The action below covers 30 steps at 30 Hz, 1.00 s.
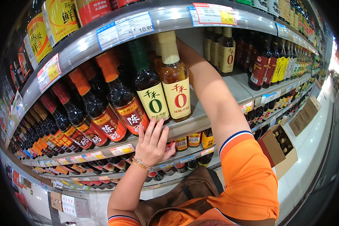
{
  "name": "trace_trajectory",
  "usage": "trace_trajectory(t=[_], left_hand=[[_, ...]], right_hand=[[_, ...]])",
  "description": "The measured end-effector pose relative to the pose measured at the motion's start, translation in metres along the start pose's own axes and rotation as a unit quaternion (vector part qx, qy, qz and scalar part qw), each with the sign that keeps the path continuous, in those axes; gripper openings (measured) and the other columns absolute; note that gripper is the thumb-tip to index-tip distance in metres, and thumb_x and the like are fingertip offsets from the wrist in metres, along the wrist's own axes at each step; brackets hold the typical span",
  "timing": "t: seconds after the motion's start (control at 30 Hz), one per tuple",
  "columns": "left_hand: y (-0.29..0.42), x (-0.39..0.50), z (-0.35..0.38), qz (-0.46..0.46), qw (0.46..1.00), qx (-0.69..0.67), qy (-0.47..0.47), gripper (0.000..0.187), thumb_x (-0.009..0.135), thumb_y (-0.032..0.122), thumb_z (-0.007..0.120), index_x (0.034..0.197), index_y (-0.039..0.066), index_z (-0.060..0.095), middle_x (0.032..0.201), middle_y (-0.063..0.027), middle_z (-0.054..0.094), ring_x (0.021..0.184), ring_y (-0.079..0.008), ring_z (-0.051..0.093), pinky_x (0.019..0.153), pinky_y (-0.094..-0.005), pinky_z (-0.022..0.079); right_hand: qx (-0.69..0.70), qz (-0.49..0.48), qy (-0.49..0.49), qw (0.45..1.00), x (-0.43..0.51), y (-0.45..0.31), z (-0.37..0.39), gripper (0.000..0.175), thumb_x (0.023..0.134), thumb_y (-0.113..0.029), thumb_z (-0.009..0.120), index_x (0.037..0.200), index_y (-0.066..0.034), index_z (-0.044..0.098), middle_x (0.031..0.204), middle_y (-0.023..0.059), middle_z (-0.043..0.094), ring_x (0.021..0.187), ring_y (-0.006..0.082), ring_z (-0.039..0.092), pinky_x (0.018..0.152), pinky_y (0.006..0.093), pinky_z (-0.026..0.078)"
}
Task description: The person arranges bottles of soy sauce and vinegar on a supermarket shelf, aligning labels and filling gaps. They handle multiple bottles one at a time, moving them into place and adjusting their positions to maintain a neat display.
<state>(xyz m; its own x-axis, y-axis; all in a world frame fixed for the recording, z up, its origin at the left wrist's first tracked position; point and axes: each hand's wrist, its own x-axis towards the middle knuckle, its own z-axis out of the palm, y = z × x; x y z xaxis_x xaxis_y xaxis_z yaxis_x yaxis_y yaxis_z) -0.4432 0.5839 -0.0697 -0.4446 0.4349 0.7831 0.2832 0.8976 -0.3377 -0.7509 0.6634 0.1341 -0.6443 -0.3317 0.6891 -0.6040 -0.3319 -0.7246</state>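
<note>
My left hand [154, 145] rests at the shelf's front edge with its fingers apart. Its fingertips touch the lower front of a dark vinegar bottle [153, 100] with a cream label and green cap. Right beside that stands an amber vinegar bottle [176, 97] with a cream cap and a red figure on its label. Another cream-capped bottle is partly visible behind it. My right arm reaches deep into the shelf [200, 113] just right of the amber bottle. The right hand is hidden behind the bottles and under the upper shelf.
Red-labelled vinegar bottles [128, 110] line the shelf to the left. More cream-labelled bottles [226, 53] stand farther back right. The upper shelf's edge [172, 21] with price tags hangs low over the bottles. An opened carton of bottles [279, 147] sits on the floor at right.
</note>
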Motion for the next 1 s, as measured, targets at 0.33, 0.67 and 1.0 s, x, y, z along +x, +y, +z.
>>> trace_trajectory(t=[0.33, 0.67, 1.0], left_hand=[[-0.001, 0.001, 0.002, 0.003, 1.000, -0.019, 0.025, 0.059, 0.078, 0.036, 0.072, 0.122, -0.002, 0.059, 0.136, -0.0219, 0.059, 0.134, -0.0413, 0.051, 0.122, -0.0557, 0.012], [0.000, 0.000, 0.004, -0.010, 1.000, -0.016, 0.018, 0.059, 0.079, 0.036, 0.073, 0.123, 0.000, 0.059, 0.139, -0.0203, 0.057, 0.135, -0.0405, 0.049, 0.122, -0.0563, 0.015], [0.000, -0.001, 0.002, -0.026, 0.999, -0.041, 0.013, 0.057, 0.081, 0.035, 0.070, 0.125, 0.000, 0.060, 0.139, -0.0200, 0.057, 0.135, -0.0373, 0.051, 0.123, -0.0545, 0.011]], right_hand=[[-0.589, -0.246, 0.251, 0.728, -0.061, -0.030, -0.146, 0.046, 0.085, -0.026, 0.073, 0.120, 0.0008, 0.062, 0.120, 0.0248, 0.064, 0.113, 0.0439, 0.058, 0.097, 0.0483, 0.047], [-0.556, -0.023, 0.342, 0.757, -0.093, -0.037, -0.213, 0.069, 0.083, -0.032, 0.073, 0.138, 0.0023, 0.049, 0.141, 0.0296, 0.048, 0.129, 0.0447, 0.048, 0.108, 0.0481, 0.040], [-0.343, -0.166, 0.139, 0.914, -0.337, -0.126, -0.127, 0.015, 0.083, 0.010, 0.058, 0.096, 0.0057, 0.062, 0.095, 0.0124, 0.064, 0.090, 0.0194, 0.061, 0.084, 0.0292, 0.047]])
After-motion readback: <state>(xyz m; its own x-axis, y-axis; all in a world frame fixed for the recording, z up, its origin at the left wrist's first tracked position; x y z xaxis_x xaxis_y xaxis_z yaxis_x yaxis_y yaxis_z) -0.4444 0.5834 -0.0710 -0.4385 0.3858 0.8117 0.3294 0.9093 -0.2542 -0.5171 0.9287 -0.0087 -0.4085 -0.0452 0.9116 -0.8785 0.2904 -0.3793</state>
